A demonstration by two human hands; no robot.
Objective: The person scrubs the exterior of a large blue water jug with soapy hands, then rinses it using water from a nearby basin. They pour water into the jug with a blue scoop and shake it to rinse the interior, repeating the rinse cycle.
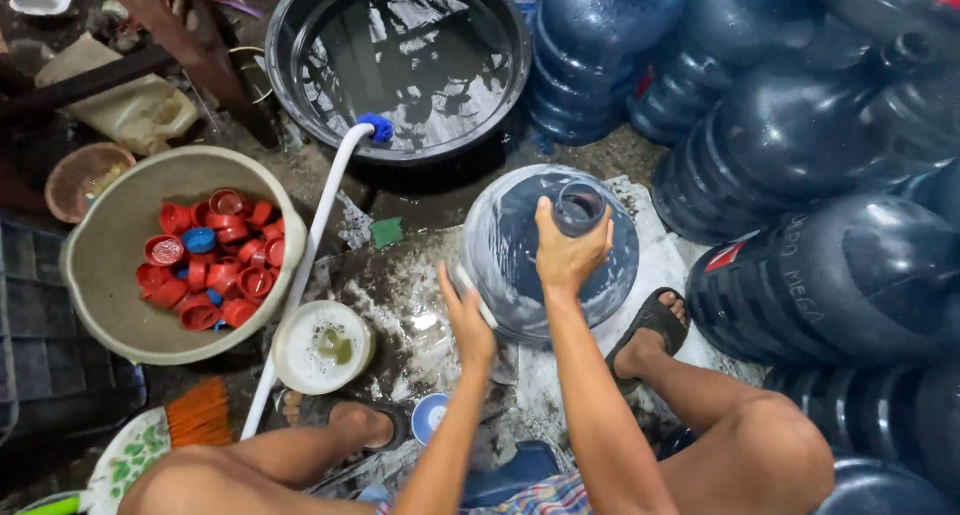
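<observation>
Just below the dark water tub (400, 70), the soapy blue water jug (550, 255) stands on the wet floor, right hand (568, 255) clenched round its neck, left hand (468, 320) pressed open-fingered against its side; it looks bulky, slippery, best gripped at the neck.

Arms: both bare, no sleeves, no watch or bracelet.
Left hand (468, 320): bare, no glove, no ring to see.
Right hand (568, 255): bare, no glove.
Legs: bare from thigh to foot.
Shorts (545, 497): checked cloth, blue, red and white.
Sandals (655, 320): dark, open-toe, with a wide strap over each foot.
</observation>
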